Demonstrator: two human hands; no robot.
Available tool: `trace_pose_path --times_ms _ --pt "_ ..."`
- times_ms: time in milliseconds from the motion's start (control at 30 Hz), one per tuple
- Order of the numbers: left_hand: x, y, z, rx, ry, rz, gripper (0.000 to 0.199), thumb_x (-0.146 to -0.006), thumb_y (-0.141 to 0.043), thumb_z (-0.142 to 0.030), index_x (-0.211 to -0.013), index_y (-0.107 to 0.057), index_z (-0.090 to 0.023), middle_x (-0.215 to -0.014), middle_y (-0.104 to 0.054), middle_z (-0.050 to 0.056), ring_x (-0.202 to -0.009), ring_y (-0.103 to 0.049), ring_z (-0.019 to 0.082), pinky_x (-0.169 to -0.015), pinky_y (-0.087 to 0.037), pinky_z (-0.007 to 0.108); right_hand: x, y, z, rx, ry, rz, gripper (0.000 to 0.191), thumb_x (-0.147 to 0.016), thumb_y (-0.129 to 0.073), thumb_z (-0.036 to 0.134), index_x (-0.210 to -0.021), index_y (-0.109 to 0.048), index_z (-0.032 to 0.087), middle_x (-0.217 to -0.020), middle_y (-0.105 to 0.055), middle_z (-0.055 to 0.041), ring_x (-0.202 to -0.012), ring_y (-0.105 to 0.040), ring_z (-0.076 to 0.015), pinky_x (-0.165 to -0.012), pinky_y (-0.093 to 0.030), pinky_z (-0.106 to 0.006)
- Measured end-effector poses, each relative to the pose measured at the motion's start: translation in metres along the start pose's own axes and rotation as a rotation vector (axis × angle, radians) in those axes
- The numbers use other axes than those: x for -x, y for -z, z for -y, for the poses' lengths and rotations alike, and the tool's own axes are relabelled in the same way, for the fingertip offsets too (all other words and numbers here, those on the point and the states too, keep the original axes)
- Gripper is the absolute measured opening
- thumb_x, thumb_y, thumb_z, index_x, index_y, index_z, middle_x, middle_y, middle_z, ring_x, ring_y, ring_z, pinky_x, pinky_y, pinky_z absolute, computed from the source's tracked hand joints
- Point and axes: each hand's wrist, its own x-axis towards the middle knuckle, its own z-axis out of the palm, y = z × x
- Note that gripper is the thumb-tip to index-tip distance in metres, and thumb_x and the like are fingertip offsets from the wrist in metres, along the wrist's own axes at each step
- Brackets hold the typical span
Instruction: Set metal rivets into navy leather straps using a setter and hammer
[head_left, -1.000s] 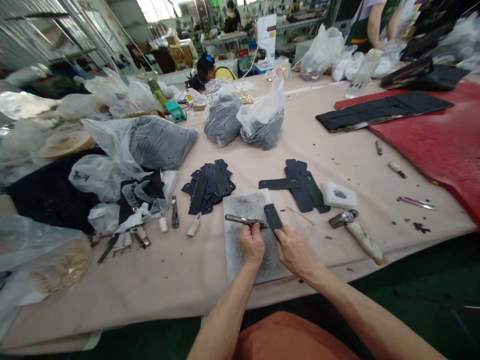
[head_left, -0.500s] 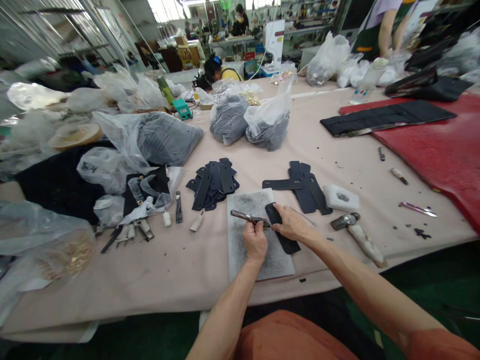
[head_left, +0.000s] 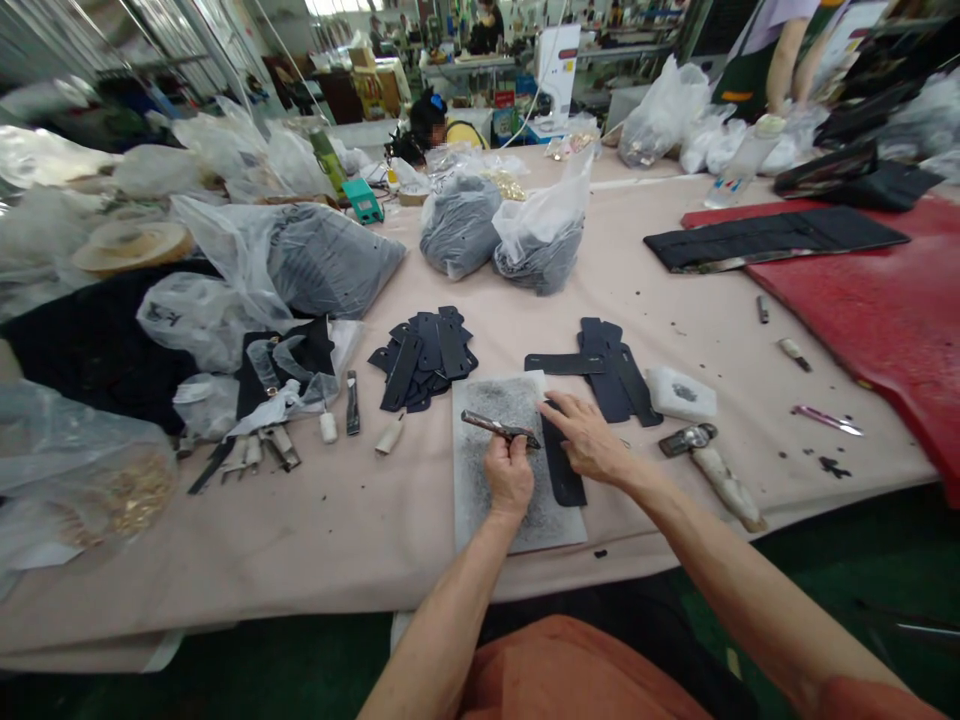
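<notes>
My left hand (head_left: 511,474) is closed around a dark metal punch (head_left: 487,423), which lies tilted across its fingertips above a speckled white board (head_left: 480,510). My right hand (head_left: 589,438) rests with fingers outstretched on a dark strip (head_left: 568,478) at the board's right side. Beyond the board, a loose pile of similar dark pieces (head_left: 427,358) sits to the left. Several more dark strips (head_left: 615,370) lie crossed to the right. Beside them are a white block (head_left: 681,393) with a dark smudge and a hammer (head_left: 716,470) with a wrapped handle.
Bags of dark pieces (head_left: 457,228) stand toward the back. Wrapped-handle tools (head_left: 259,450) lie at the left, near a bag of gold-coloured bits (head_left: 139,490). A red sheet (head_left: 862,290) covers the right side. A pink-handled tool (head_left: 825,419) lies near the front right.
The dark strip has turned more upright along the board's right side. My right hand's fingers have spread and shifted on it. My left hand keeps the punch; the view has tilted slightly.
</notes>
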Motion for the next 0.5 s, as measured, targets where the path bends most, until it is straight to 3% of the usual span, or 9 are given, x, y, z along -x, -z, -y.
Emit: trace_pose_path --times_ms 100,200,333,400,500 --pt "0.0 0.0 0.003 -0.002 0.016 -0.015 0.023 -0.088 -0.052 -0.032 -0.089 -0.068 -0.016 -0.082 -0.074 0.009 -0.075 -0.07 0.023 -0.07 -0.056 0.032 -0.025 0.013 -0.01 -0.025 0.234 0.174 0.071 -0.068 -0.056 0.002 -0.134 -0.056 0.028 -0.149 -0.041 -0.0081 -0.135 -0.035 -0.0293 -0.108 -0.031 -0.045" --pt "0.002 0.001 0.002 0.046 0.032 -0.001 0.024 -0.089 -0.052 -0.032 -0.092 -0.069 -0.015 -0.085 -0.074 0.01 -0.077 -0.07 0.023 -0.071 -0.056 0.032 -0.038 0.019 -0.018 -0.047 0.266 0.245 0.052 -0.068 -0.062 0.007 -0.117 -0.066 0.023 -0.13 -0.055 -0.0104 -0.119 -0.049 -0.0272 -0.1 -0.038 -0.039" --pt "0.005 0.002 0.001 0.073 0.032 0.001 0.024 -0.09 -0.05 -0.029 -0.091 -0.07 -0.014 -0.086 -0.075 0.011 -0.08 -0.07 0.022 -0.074 -0.055 0.032 -0.033 0.01 -0.037 -0.017 0.079 0.223 0.042 -0.069 -0.062 0.012 -0.111 -0.066 0.019 -0.1 -0.064 -0.0103 -0.093 -0.06 -0.0238 -0.081 -0.043 -0.031" --pt "0.005 0.002 0.002 0.06 0.027 -0.016 0.024 -0.089 -0.052 -0.028 -0.09 -0.071 -0.014 -0.086 -0.075 0.011 -0.082 -0.07 0.023 -0.075 -0.054 0.032 -0.025 0.002 -0.054 -0.048 -0.015 0.232 0.022 -0.074 -0.058 0.014 -0.092 -0.069 0.019 -0.091 -0.066 -0.0091 -0.084 -0.062 -0.022 -0.075 -0.042 -0.03" --pt "0.005 0.002 0.004 0.102 0.036 -0.042 0.025 -0.089 -0.051 -0.028 -0.091 -0.072 -0.014 -0.087 -0.075 0.011 -0.083 -0.071 0.023 -0.076 -0.055 0.032 -0.004 -0.003 -0.082 -0.207 -0.136 0.192 0.011 -0.077 -0.056 0.018 -0.074 -0.065 0.023 -0.079 -0.067 -0.0065 -0.073 -0.061 -0.0199 -0.069 -0.041 -0.03"
